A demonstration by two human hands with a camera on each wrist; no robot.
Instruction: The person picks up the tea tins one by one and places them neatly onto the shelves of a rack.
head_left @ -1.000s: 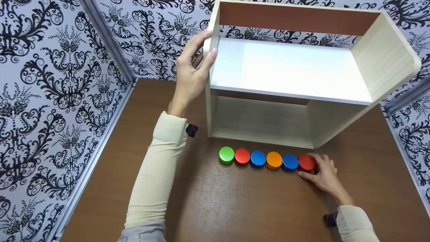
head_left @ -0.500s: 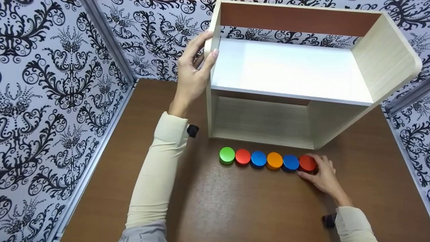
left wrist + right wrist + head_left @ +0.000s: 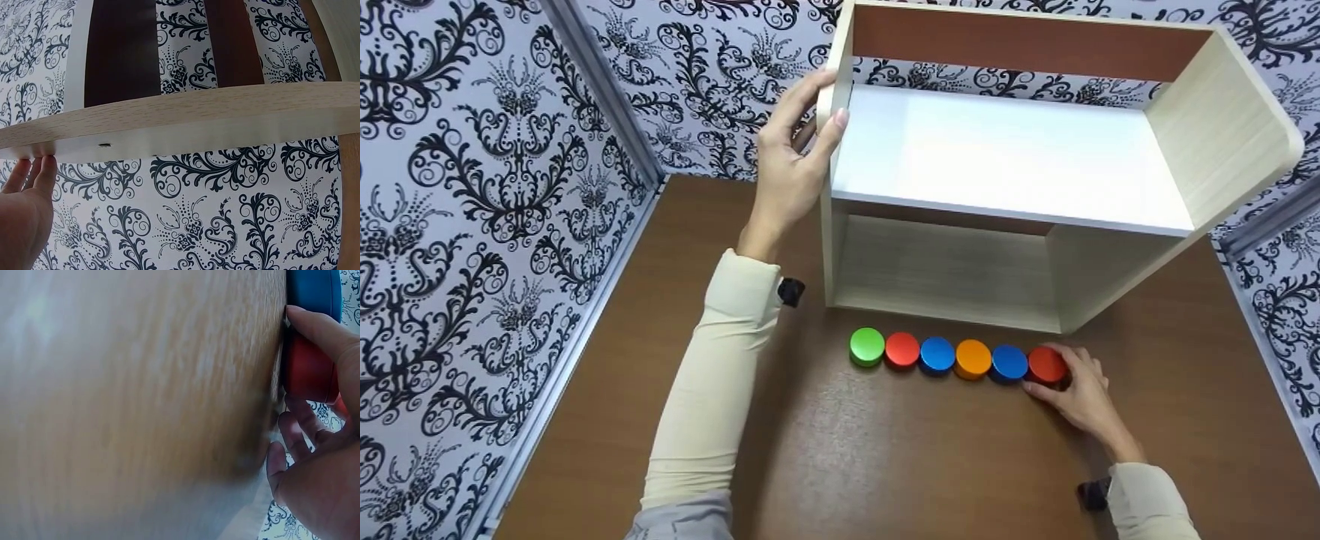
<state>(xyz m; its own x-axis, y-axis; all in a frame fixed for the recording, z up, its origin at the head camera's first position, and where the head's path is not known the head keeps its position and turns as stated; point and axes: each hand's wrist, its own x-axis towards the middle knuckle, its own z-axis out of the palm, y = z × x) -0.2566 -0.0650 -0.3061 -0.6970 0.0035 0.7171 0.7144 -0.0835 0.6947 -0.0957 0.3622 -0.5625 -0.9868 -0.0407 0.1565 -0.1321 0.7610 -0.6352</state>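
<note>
My left hand (image 3: 791,154) holds the upper left side panel of a small pale-wood shelf unit (image 3: 1222,142), thumb at the front edge and fingers on the outer face. In the left wrist view, fingertips (image 3: 48,163) press against that panel (image 3: 185,126). My right hand (image 3: 1084,394) grips a round red tin (image 3: 1046,363) between thumb and fingers, at the right end of a row on the table. Leftward from it run a blue tin (image 3: 1009,363), an orange tin (image 3: 973,358), another blue tin (image 3: 937,355), a second red tin (image 3: 901,350) and a green tin (image 3: 867,346).
The shelf unit stands on a brown table (image 3: 885,465), just behind the row. It has a white middle shelf (image 3: 1012,157) and a wooden bottom board (image 3: 945,266). Patterned wall panels (image 3: 472,187) enclose the table at the back and sides.
</note>
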